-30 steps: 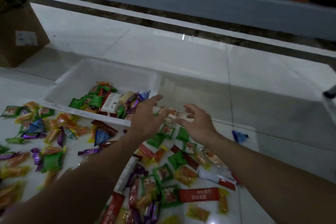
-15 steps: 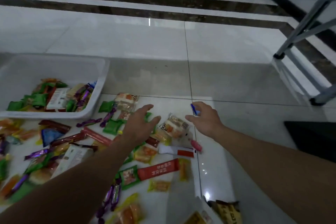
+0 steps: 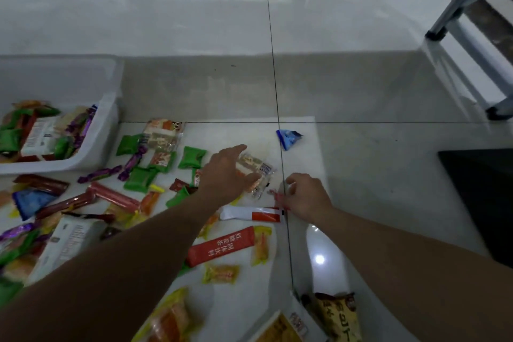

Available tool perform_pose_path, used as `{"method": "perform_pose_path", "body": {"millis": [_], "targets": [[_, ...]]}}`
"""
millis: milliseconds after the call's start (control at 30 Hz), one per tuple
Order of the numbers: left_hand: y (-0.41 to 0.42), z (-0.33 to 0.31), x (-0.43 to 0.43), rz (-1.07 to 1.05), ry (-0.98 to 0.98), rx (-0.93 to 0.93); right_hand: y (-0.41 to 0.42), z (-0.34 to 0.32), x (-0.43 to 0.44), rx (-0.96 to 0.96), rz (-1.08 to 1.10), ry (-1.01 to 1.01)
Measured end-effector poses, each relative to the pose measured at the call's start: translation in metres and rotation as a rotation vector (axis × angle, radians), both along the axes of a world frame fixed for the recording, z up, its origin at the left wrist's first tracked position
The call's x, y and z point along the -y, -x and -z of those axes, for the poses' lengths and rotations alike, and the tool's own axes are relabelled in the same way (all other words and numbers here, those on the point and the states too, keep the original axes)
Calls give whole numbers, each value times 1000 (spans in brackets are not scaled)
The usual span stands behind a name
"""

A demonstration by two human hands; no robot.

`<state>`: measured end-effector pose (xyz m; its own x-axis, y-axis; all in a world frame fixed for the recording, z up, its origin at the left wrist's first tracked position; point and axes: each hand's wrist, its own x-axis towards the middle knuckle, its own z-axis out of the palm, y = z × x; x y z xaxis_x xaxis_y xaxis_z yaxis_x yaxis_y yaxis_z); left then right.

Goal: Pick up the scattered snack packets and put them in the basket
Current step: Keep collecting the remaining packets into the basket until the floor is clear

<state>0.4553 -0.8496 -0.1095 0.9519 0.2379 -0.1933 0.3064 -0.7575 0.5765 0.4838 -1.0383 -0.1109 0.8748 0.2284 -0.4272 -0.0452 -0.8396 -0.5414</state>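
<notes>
Several snack packets lie scattered on the white tiled floor. The white plastic basket point(image 3: 112, 122) stands at the left with several packets inside. My left hand point(image 3: 226, 175) reaches across the pile, and its straight fingers and thumb lie on a clear packet point(image 3: 256, 168) of orange snacks. My right hand point(image 3: 306, 197) is just right of it, fingers curled, pinching a small pink wrapper point(image 3: 277, 197). A blue triangular packet point(image 3: 288, 138) lies alone further out, apart from both hands. A white-and-red stick packet point(image 3: 249, 214) and a red stick packet point(image 3: 220, 246) lie under my forearms.
Grey metal stand legs point(image 3: 444, 28) rise at the upper right. A dark mat point(image 3: 483, 197) covers the floor at the right edge. Larger yellow snack bags point(image 3: 337, 314) sit at the bottom near my right arm. Bare tiles stretch beyond the pile.
The view swung right and down. My right hand drew back from the blue triangular packet to the pink wrapper. My left hand moved onto the clear packet.
</notes>
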Motion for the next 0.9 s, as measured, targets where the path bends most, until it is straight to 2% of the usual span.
{"method": "perform_pose_path", "body": {"millis": [167,267,600,767,900], "targets": [[-8,17,5,-25,-104,-134,0,11,-7,64,-147,102],[-9,19,7,-82,-105,-137,1,16,-7,108,-73,57],[-5,-2,5,-219,373,15,-8,0,0,124,299,-255],[0,-25,-1,-272,442,104,-6,-25,-14,86,351,-389],[8,-45,-10,-294,424,182,-1,-52,-29,127,293,-426]]}}
